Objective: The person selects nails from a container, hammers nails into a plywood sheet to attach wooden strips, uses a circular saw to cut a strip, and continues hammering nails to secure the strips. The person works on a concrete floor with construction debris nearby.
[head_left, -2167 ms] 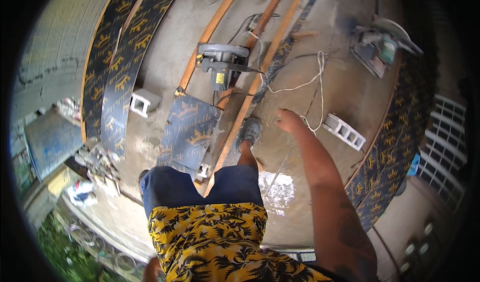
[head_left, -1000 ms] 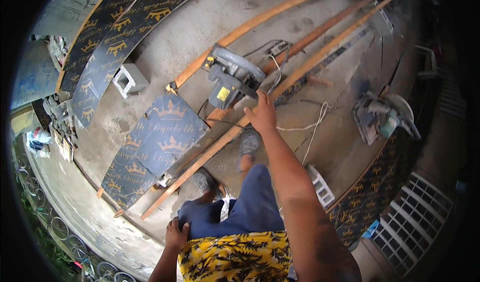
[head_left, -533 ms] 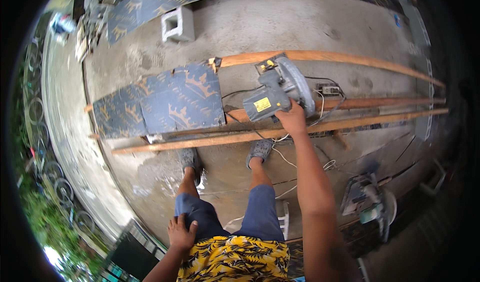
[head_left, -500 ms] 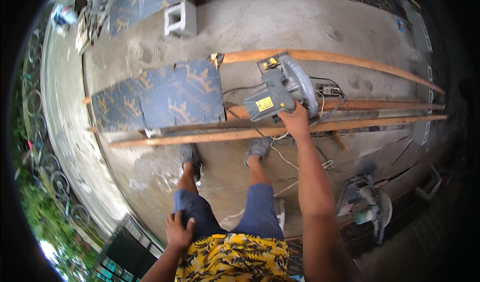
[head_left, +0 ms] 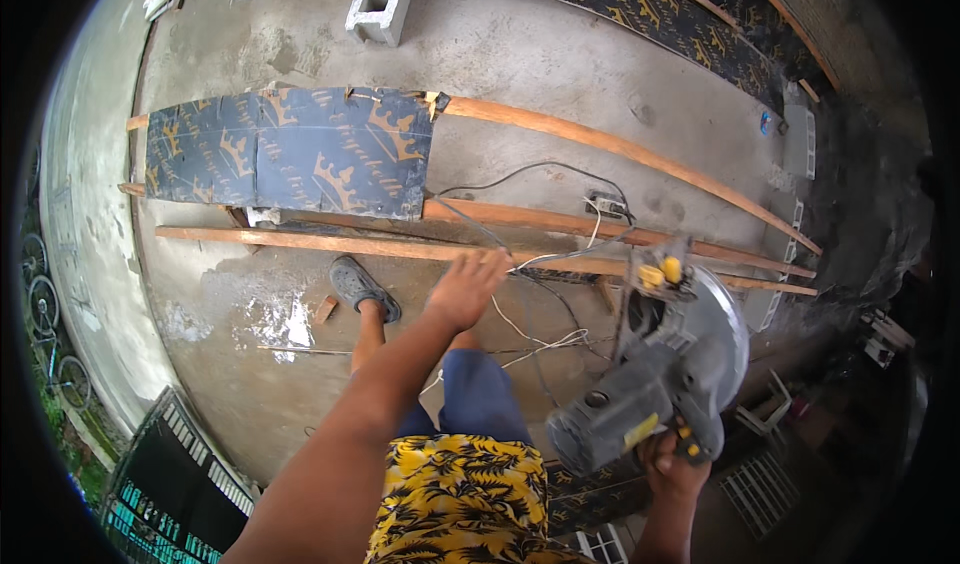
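A grey circular saw (head_left: 660, 374) with yellow parts is held up at my right side. The fingers of my right hand (head_left: 675, 469) wrap round its handle. My left hand (head_left: 468, 289) reaches forward with its fingers stretched out, over the nearest long wooden strip (head_left: 350, 247); whether it touches the wood or the cord there I cannot tell. A black cord (head_left: 560, 299) runs past my left fingertips and trails down toward the saw. Left of that hand, a dark printed plywood panel (head_left: 340, 154) lies across the wooden strips.
A power outlet box (head_left: 606, 206) sits between the strips, and a white cable (head_left: 540, 344) loops on the floor. Beyond stands a hollow concrete block (head_left: 380, 12). Long printed boards (head_left: 590, 4) lie at the far side. A dark slatted gate (head_left: 180, 454) is at lower left.
My right hand has brought the saw from above the strips back toward my right side. My left hand has left my thigh and reached forward to the nearest strip.
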Available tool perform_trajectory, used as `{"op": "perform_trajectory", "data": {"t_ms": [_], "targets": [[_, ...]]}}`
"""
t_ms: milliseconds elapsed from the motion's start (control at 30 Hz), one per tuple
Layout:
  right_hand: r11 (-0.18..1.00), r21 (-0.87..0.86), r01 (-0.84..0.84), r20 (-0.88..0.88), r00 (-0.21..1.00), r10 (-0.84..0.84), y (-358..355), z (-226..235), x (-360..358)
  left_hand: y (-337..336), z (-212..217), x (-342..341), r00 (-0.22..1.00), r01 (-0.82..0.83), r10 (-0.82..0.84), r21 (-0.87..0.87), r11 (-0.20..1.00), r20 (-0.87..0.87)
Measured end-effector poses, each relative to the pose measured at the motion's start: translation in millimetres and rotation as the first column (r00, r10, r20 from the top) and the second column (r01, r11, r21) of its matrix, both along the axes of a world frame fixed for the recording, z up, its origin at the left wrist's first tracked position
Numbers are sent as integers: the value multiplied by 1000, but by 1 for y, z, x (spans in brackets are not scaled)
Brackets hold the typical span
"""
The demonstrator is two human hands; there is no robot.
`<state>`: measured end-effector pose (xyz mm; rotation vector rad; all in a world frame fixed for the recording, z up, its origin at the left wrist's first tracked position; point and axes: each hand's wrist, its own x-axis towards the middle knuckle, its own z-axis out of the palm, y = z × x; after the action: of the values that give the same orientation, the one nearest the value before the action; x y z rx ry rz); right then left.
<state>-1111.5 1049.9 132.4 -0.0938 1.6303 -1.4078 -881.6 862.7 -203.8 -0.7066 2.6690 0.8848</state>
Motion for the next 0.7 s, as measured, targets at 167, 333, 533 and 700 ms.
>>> {"op": "perform_trajectory", "data": {"t_ms": [167, 333, 533, 700], "targets": [[999, -32, -14, -97, 995, 11, 12, 49, -9, 70, 13, -60, 784, 449, -582, 450, 772, 217], [953, 135, -271, -184, 938, 293, -25, 17, -26, 181, 49, 53, 995, -69, -19, 806, 588, 99], [458, 542, -705, -269, 370, 889, -143, -81, -23, 92, 86, 170, 654, -714, 557, 661, 230, 513], [107, 683, -723, -143, 12, 990, -219, -172, 18, 52, 75, 210, 310, -685, 872, 725, -70, 378]]}}
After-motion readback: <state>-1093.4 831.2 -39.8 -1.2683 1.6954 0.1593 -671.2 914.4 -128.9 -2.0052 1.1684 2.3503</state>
